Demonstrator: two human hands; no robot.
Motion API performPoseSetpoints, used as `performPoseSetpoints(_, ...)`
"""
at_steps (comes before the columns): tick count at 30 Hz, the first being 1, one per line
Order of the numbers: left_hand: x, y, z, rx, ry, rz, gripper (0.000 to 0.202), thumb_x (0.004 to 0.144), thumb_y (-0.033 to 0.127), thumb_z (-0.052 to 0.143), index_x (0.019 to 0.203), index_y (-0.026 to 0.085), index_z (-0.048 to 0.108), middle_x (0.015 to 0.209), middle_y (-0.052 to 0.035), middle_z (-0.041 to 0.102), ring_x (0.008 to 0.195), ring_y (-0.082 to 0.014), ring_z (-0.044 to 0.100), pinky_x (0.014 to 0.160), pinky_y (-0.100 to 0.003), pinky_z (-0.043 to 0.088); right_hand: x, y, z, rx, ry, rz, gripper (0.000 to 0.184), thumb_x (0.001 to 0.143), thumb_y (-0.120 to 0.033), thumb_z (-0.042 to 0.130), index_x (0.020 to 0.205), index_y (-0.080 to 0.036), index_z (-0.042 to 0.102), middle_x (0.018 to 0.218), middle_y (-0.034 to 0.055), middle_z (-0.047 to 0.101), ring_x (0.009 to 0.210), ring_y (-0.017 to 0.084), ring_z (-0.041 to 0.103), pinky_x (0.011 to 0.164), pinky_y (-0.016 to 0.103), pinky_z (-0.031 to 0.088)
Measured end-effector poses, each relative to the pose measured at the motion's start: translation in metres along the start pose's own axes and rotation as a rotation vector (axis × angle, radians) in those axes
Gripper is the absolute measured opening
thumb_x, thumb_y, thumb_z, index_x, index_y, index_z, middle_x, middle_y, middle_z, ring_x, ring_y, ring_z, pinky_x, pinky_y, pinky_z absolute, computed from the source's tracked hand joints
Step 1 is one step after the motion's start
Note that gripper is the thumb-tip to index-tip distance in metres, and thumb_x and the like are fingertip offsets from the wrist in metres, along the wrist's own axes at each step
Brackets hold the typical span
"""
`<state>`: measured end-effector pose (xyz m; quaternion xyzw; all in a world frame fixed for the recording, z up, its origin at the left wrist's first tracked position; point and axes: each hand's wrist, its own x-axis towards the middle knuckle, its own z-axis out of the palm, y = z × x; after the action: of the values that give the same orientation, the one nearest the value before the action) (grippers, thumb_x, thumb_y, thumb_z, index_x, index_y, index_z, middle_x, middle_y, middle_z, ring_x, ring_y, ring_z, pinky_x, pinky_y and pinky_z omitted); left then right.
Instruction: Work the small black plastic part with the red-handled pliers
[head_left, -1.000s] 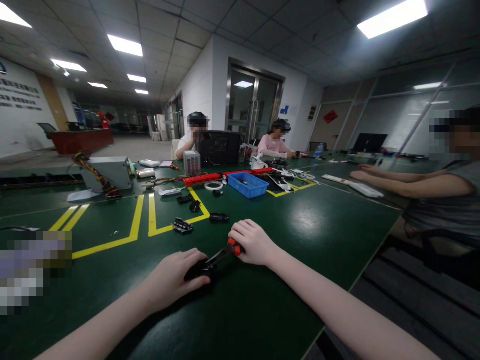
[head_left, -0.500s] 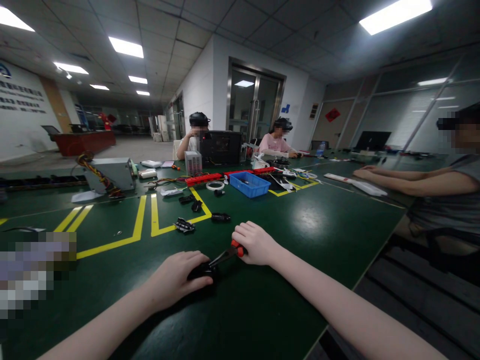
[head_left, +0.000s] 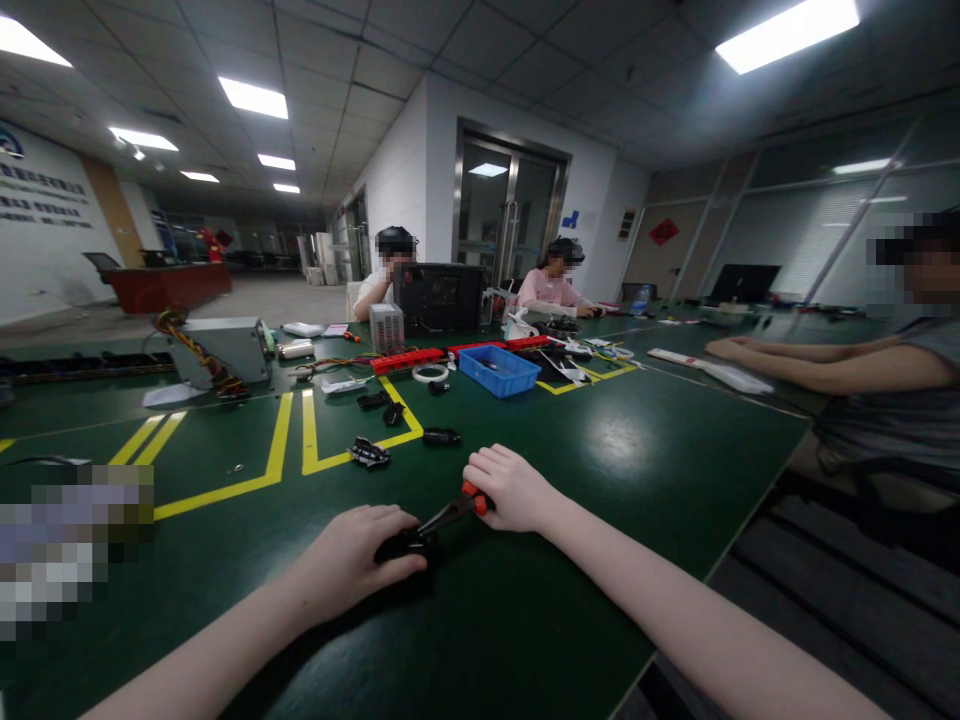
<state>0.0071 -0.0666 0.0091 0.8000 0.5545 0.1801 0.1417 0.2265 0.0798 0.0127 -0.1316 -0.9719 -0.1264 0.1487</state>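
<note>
My right hand is wrapped round the red handles of a pair of pliers. The jaws point left and meet a small black part lying low over the green table. My left hand is closed on that black part, thumb on the near side and fingers over the far side. Much of the part is hidden under the fingers, so its kind cannot be made out. Beyond my hands lie more black pieces, one with a silvery edge.
A blue bin stands mid-table beside red strips. Left is a metal power supply with cables. Yellow tape marks the green tabletop. Co-workers sit opposite; another person's forearms rest at the right. A black computer case stands behind.
Both hands, the pliers and the black part stay practically in place. The person opposite, behind the computer case, has shifted an arm slightly.
</note>
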Motion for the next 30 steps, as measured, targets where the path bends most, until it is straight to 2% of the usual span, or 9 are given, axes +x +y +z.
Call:
performPoseSetpoints(4, 0.0003, 0.0016, -0.0016, -0.003, -0.012, 0.006, 0.031, 0.090, 0.044, 0.050, 0.108, 0.022, 0.061, 0.096, -0.0039, 0.065, 0.086, -0.0199, 0.060, 0.076, -0.030, 0.045, 0.0001, 0.0000, 0.0002, -0.004, -0.005, 0.001, 0.014, 0.070, -0.023, 0.058, 0.082, -0.016, 0.054, 0.086, 0.0058, 0.055, 0.077, 0.017, 0.045, 0.070, 0.029, 0.032)
performPoseSetpoints(12, 0.0009, -0.0003, 0.0012, -0.030, 0.007, -0.035, 0.032, 0.082, 0.039, 0.060, 0.111, 0.025, 0.058, 0.104, -0.0022, 0.065, 0.092, -0.0210, 0.061, 0.079, -0.032, 0.046, 0.0001, 0.0013, 0.0008, -0.008, 0.006, -0.014, 0.012, 0.071, -0.022, 0.057, 0.081, -0.017, 0.053, 0.085, 0.0050, 0.054, 0.076, 0.017, 0.045, 0.068, 0.029, 0.032)
performPoseSetpoints(20, -0.0005, 0.0000, 0.0021, -0.035, 0.019, -0.041, 0.030, 0.082, 0.038, 0.061, 0.109, 0.025, 0.058, 0.102, -0.0013, 0.064, 0.090, -0.0203, 0.061, 0.077, -0.031, 0.046, -0.0004, 0.0025, 0.0016, -0.007, 0.045, -0.028, 0.013, 0.071, -0.023, 0.058, 0.082, -0.017, 0.054, 0.086, 0.0054, 0.055, 0.077, 0.017, 0.045, 0.069, 0.029, 0.031)
performPoseSetpoints(30, -0.0002, 0.0019, 0.0002, -0.019, 0.015, -0.036, 0.028, 0.083, 0.039, 0.059, 0.106, 0.023, 0.059, 0.097, -0.0019, 0.064, 0.085, -0.0194, 0.060, 0.075, -0.030, 0.045, -0.0017, 0.0065, 0.0023, -0.007, 0.082, -0.009, 0.019, 0.070, -0.016, 0.057, 0.088, -0.015, 0.056, 0.088, 0.0062, 0.056, 0.079, 0.017, 0.045, 0.071, 0.030, 0.032)
